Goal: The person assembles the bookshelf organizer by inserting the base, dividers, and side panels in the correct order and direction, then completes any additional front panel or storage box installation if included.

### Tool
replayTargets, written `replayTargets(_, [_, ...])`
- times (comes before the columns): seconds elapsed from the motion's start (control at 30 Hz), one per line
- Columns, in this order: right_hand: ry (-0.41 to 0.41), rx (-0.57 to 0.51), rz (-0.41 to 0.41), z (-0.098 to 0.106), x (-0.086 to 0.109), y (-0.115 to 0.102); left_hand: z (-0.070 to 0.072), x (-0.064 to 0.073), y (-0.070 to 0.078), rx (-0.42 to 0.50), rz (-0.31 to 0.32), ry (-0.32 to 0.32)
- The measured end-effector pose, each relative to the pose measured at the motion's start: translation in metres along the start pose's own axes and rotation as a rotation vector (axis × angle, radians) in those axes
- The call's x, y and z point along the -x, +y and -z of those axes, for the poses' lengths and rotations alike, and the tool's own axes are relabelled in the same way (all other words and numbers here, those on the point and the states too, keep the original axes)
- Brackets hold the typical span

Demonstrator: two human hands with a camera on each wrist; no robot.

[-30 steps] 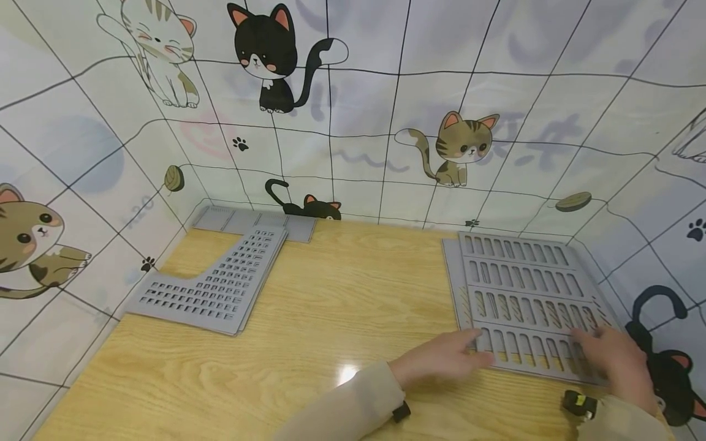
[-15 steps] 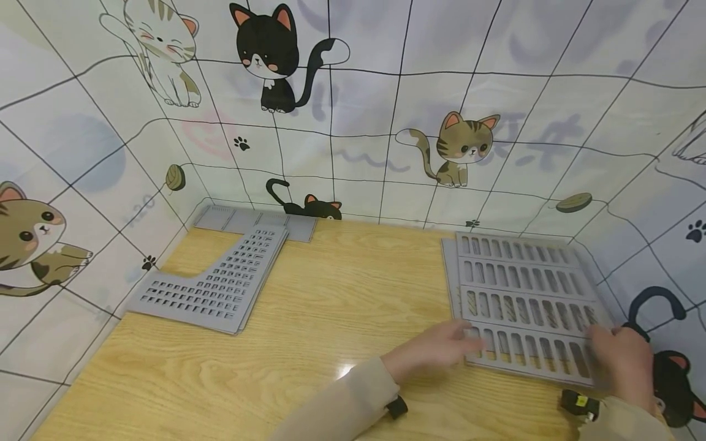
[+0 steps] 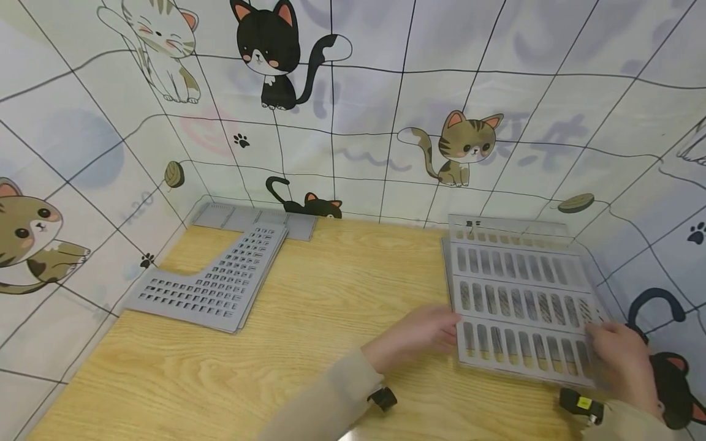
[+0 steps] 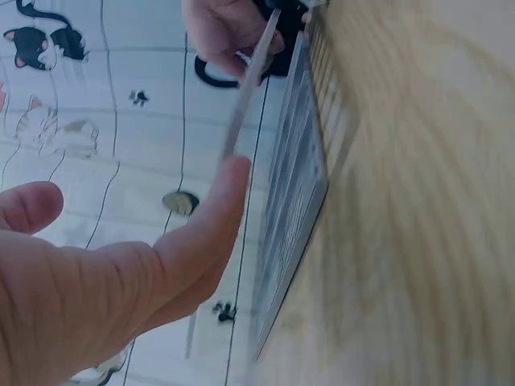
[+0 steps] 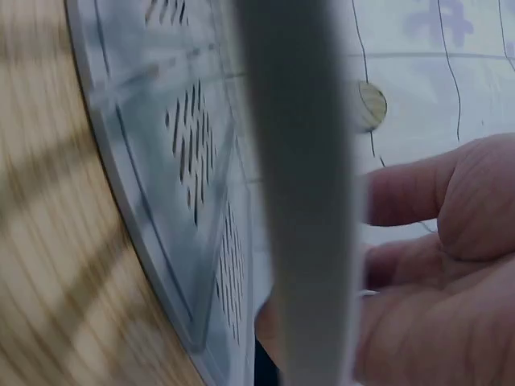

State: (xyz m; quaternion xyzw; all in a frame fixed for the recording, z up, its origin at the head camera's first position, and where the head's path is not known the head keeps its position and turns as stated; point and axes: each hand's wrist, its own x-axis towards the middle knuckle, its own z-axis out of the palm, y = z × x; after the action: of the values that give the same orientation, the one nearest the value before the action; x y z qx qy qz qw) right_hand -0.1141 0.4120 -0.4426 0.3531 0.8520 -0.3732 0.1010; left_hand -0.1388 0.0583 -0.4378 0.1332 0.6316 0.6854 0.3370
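Observation:
A thin grey panel with rows of long slots point(image 3: 518, 326) is raised above similar grey sheets point(image 4: 294, 181) lying on the table at the right. My right hand point(image 3: 623, 355) grips its right edge; in the right wrist view the blurred panel edge point(image 5: 310, 201) stands in front of the fingers. At the opposite edge, my left hand point(image 3: 416, 334) touches the panel with fairly straight fingertips, its thumb point(image 4: 36, 205) held apart. Much of the lower stack is hidden beneath the lifted panel in the head view.
On the left lies a stack of grey L-shaped sheets with small square holes point(image 3: 220, 303). A flat grey strip point(image 3: 300, 229) sits behind it against the wall. Cat-print cloth point(image 3: 364, 110) encloses the wooden table point(image 3: 331, 288) at the back and sides.
The slotted panel has shifted slightly left and its far edge has risen off the stack. My left hand has moved left and a little away with its edge; my right hand stays at the right edge.

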Motion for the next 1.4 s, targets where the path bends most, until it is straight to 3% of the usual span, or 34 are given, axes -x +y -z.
replayTargets(0.23, [-0.031, 0.017, 0.177, -0.027, 0.007, -0.022, 0.03, 0.007, 0.003, -0.073, -0.007, 0.039])
replayTargets(0.4, [-0.044, 0.075, 0.223, -0.043, 0.016, -0.039, 0.054, 0.013, 0.004, -0.16, 0.014, 0.093])
replayTargets(0.5, [-0.076, 0.084, 0.263, -0.052, 0.021, -0.048, 0.069, 0.016, 0.004, -0.129, 0.045, 0.121])
replayTargets(0.67, [-0.132, 0.074, 0.331, -0.069, 0.03, -0.062, 0.092, 0.024, 0.008, -0.06, 0.08, 0.108])
replayTargets(0.8, [-0.168, 0.067, 0.356, -0.083, 0.039, -0.075, 0.109, 0.031, 0.012, -0.118, 0.052, 0.122])
replayTargets(1.0, [-0.206, 0.046, 0.405, -0.105, 0.056, -0.091, 0.132, 0.039, 0.017, -0.242, 0.06, 0.249])
replayTargets(1.23, [-0.342, 0.052, 0.48, -0.123, 0.072, -0.1, 0.158, 0.052, 0.018, -0.361, 0.086, 0.426])
replayTargets(1.4, [-0.424, 0.063, 0.531, -0.126, 0.077, -0.1, 0.166, 0.057, 0.018, -0.385, 0.096, 0.457])
